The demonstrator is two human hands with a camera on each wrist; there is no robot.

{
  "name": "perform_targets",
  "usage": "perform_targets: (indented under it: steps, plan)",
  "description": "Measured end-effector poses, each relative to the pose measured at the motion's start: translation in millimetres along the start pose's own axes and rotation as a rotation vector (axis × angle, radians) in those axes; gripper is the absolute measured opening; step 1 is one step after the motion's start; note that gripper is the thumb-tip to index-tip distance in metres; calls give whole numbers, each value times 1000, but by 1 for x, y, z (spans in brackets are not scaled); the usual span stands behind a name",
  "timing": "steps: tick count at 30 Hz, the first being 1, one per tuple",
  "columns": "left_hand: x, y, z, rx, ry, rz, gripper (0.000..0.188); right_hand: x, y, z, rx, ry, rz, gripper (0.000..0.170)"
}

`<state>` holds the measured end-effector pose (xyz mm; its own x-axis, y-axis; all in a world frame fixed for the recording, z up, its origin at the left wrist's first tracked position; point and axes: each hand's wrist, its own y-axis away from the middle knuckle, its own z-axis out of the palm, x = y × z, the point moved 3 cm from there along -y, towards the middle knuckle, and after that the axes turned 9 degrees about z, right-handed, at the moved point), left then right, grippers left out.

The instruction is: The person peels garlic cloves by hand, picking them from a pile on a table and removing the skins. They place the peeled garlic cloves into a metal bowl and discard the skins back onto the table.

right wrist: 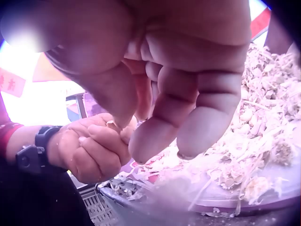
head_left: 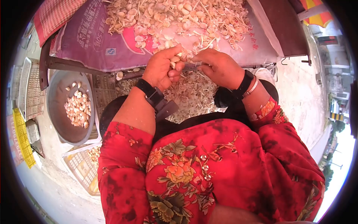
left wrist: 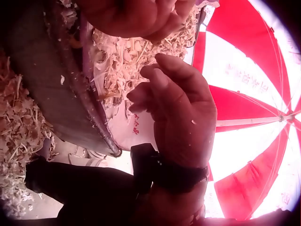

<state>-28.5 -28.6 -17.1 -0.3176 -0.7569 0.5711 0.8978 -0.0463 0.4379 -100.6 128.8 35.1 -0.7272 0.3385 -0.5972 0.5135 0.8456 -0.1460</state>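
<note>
Garlic cloves (head_left: 173,62) lie in the curled fingers of my left hand (head_left: 164,69), over the table's front edge. Just to its right is my right hand (head_left: 220,68), thumb and forefinger near each other at some loose skins; whether they pinch anything is unclear. In the right wrist view the left hand (right wrist: 96,150) is curled round a clove (right wrist: 111,125), with the right hand (right wrist: 188,89) close above, its fingers bent. The left wrist view shows the right hand (left wrist: 183,113) loosely bent beside the left hand (left wrist: 136,14).
A heap of garlic and skins (head_left: 179,18) covers the sacking (head_left: 85,41) on the table. At the left stands a grey basin (head_left: 59,112) holding cloves, near plastic crates (head_left: 80,168). Skins (head_left: 194,93) litter the ground below the table edge.
</note>
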Motion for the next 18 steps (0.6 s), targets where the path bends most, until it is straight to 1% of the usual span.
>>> perform_targets:
  steps: [2, 5, 7, 10, 11, 14, 16, 17, 18]
  plan:
    - [-3, -1, 1, -8, -32, 7, 28, -1, 1, -6, 22, -110, 205, 23]
    - [-8, -2, 3, -31, -91, 41, 27, -24, -9, -10, 83, -44, 86, 18]
    - [-12, -3, 6, -54, -114, 61, 27, -20, -14, -1, 89, -55, 98, 17]
    - [-13, -2, 7, 12, -140, 51, 28, -6, -17, 10, 95, -72, 152, 13]
    - [-14, -3, 5, 8, -122, 51, 29, -3, -15, 11, 101, -77, 180, 11]
    - [-13, -5, 3, -2, -86, 49, 31, 6, -12, 10, 8, -571, 437, 7]
    - [-11, -4, 6, 2, -79, 35, 32, 8, -10, 9, -52, -685, 505, 6]
    - [-11, -4, 8, -30, -66, 38, 31, 9, -9, 9, -83, -742, 541, 5]
    - [-10, -3, 10, -62, -52, 43, 29, 10, -8, 8, -93, -743, 538, 6]
